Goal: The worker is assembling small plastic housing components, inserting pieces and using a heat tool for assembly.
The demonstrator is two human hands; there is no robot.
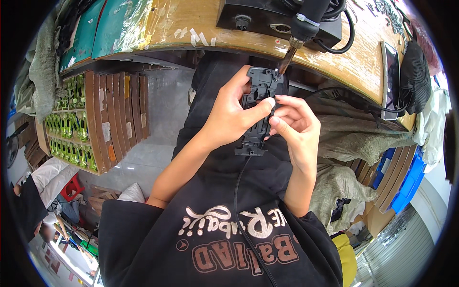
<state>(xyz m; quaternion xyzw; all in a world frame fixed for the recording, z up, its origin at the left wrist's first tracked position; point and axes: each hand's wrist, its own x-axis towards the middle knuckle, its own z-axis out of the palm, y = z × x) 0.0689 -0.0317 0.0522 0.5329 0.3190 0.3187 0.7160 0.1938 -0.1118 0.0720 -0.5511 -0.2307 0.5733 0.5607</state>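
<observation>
A long black moulded plastic chassis [261,80] is held upright over my lap, its ribbed, hollowed side facing me. My left hand [232,115] is closed around its left side, the thumb lying across the middle of it. At the right edge my right hand [300,128] has its fingers curled and its fingertips against the chassis; any small piece between them is hidden. Just above the top right corner of the chassis is the metal tip of a dark-handled, soldering-iron-like tool [305,26], pointing down. Whether the tip touches the plastic I cannot tell.
A black box with a knob [243,22] stands on the wooden bench [205,36] ahead, cables beside it. A phone [390,79] lies at the right edge. Stacked trays of yellow-green parts [71,119] stand left; sacking [344,191] hangs right. A thin black cable [236,191] crosses my shirt.
</observation>
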